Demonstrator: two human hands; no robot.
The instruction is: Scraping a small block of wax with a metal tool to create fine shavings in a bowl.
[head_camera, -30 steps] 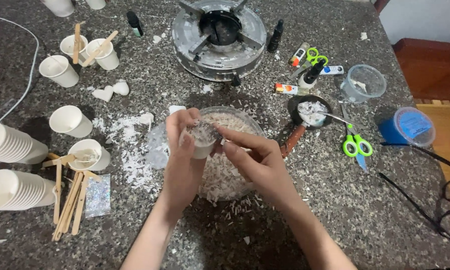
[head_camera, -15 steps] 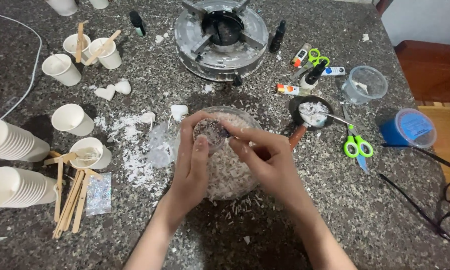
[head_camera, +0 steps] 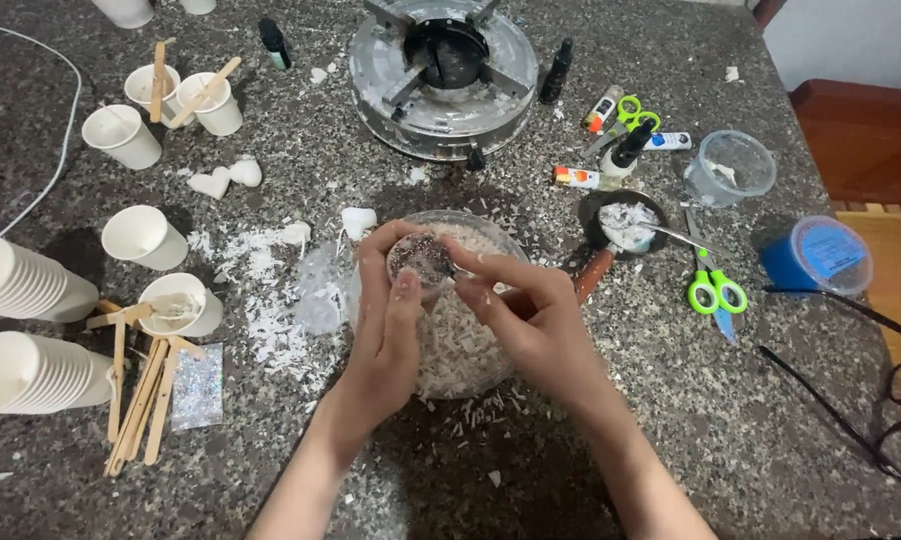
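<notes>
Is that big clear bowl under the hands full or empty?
Mostly full: the clear bowl holds a heap of white flakes, visible below both hands and through its glass wall.

- A single view, from a camera worn on the person's head.
- It looks steeply down onto the speckled stone counter [head_camera: 271, 60], close enough that both forearms enter from the bottom edge.
- The far counter edge with the metal burner [head_camera: 443, 72] lies at the top.

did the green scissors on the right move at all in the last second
No. The green scissors lie in the same spot just right of the small black pan, the same way round as before.
</notes>
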